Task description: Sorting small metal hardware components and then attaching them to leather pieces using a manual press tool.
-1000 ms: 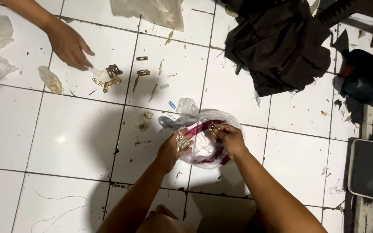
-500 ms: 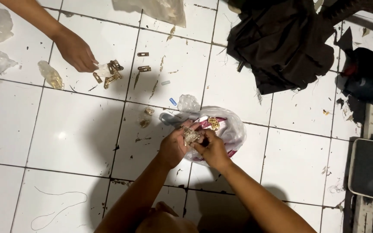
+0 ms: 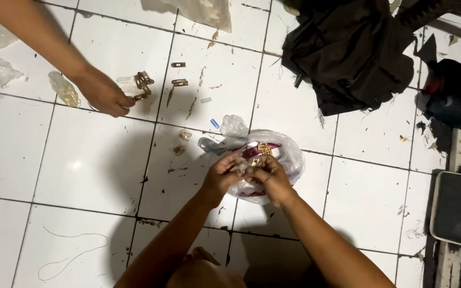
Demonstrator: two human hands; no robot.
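Now meeting, left hand (image 3: 221, 176) and right hand (image 3: 271, 180) pinch small brass hinges (image 3: 249, 165) over plastic bag (image 3: 286, 154).

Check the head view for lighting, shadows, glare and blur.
Head view: hard light from above casts dark shadows under both arms onto the white tiled floor; a small glare spot sits left of centre; the left hand and right hand look slightly soft over the plastic bag.
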